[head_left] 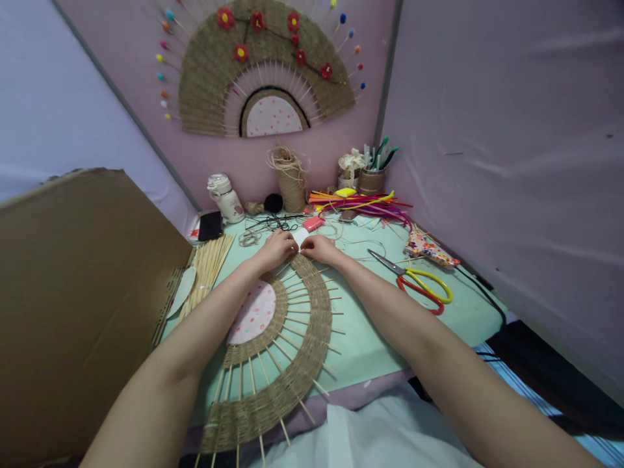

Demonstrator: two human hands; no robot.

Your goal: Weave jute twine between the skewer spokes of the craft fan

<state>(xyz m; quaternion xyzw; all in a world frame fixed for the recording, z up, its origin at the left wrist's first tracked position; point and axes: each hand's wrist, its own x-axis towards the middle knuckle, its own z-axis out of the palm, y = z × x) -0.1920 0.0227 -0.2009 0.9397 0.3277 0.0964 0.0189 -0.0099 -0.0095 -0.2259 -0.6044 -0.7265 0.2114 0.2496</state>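
A half-round woven fan (287, 351) of jute twine on wooden sticks lies on the mint-green table (370, 325), with a pink dotted centre. My left hand (277, 249) and my right hand (318, 248) meet at its far edge, fingers curled and pinched together. A small white piece (298, 238) shows between them; I cannot make out whether either hand grips it or the twine.
Scissors (414, 281) with red and yellow handles lie to the right. Coloured sticks (361, 203), a twine spool (291, 177), a pen cup (372, 175) and a white bottle (226, 197) stand at the back. Bamboo sticks (207, 276) and a cardboard sheet (73, 299) are at left. A finished fan (266, 68) hangs on the wall.
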